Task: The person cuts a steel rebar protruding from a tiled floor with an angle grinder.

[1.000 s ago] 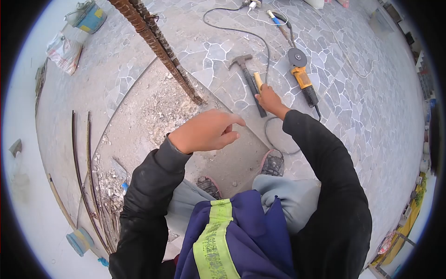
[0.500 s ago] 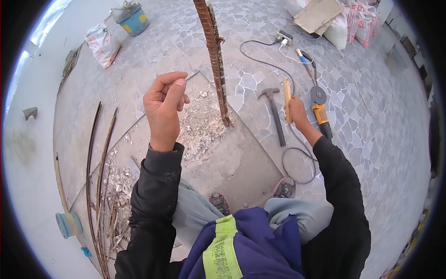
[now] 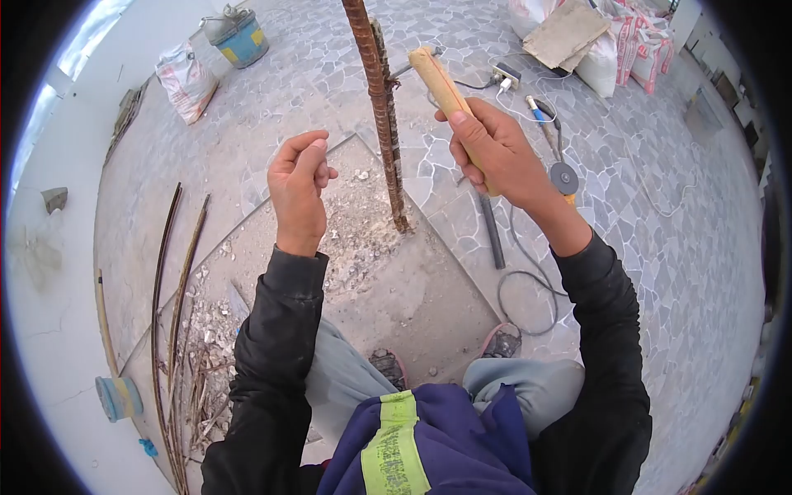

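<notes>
The right hand point(image 3: 505, 161) is closed around a wooden handle point(image 3: 441, 87), its thumb laid along the wood and its fingers wrapped behind; the handle slants up past the thumb toward the upper left, and a short end shows below the fingers. Dark metal shows close to the handle's upper end, though whether it is joined to the wood cannot be told. The left hand point(image 3: 298, 194) is raised, its fingers loosely curled and the thumb tip at or very near the index fingertip; whether anything is pinched there cannot be told. Rusty ribbed bars point(image 3: 382, 107) stand upright between the two hands, to the right of the left fingertips, with their foot in the rubble point(image 3: 355, 239) on the grey slab point(image 3: 437, 280). Below the right fingers, a hammer point(image 3: 493, 235) lies on the stone-patterned floor point(image 3: 668, 272), its upper part hidden by the hand. An angle grinder point(image 3: 564, 178) lies to the right of that hand, partly covered by the wrist. Beyond the right fingers, toward the upper right, are a blue-handled tool point(image 3: 540, 115) and a socket block point(image 3: 506, 76) with plugs in it. Well below and left of the left fingers, long thin rods point(image 3: 167, 289) lie beside broken pieces.
</notes>
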`<state>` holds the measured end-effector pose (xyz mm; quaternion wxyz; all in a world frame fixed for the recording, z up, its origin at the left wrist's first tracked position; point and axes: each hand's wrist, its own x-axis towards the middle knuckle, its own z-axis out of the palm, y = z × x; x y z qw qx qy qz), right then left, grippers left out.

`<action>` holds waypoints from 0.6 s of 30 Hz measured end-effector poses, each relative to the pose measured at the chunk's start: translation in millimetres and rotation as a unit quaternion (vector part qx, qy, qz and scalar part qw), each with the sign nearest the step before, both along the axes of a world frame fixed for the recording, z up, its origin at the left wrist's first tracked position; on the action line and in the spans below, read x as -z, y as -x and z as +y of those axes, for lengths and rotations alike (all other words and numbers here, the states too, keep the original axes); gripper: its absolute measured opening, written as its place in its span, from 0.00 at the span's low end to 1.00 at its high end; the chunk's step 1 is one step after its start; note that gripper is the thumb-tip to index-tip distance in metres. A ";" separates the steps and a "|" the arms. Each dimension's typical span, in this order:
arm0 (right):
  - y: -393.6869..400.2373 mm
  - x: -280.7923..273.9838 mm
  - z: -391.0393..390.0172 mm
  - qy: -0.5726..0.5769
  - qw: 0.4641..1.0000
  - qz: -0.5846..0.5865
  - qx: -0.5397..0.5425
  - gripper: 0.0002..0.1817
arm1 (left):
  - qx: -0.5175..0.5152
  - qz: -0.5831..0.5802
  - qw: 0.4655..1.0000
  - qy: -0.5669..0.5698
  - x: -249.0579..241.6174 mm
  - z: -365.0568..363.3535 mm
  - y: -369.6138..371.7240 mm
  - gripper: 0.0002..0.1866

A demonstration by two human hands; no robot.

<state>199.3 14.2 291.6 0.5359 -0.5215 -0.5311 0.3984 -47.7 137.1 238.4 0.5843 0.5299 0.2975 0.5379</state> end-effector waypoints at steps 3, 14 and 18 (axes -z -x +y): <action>-10.7 -10.8 2.6 -0.003 0.994 -0.112 0.014 0.22 | -0.004 0.009 1.000 0.001 2.6 0.1 -3.8 0.10; -18.0 6.6 -1.8 -0.201 0.938 -0.272 0.078 0.16 | -0.010 0.027 1.000 0.006 18.6 11.9 -16.2 0.11; -25.0 15.0 0.5 -0.251 0.882 -0.387 0.095 0.18 | -0.008 0.020 1.000 0.012 21.1 14.2 -20.8 0.11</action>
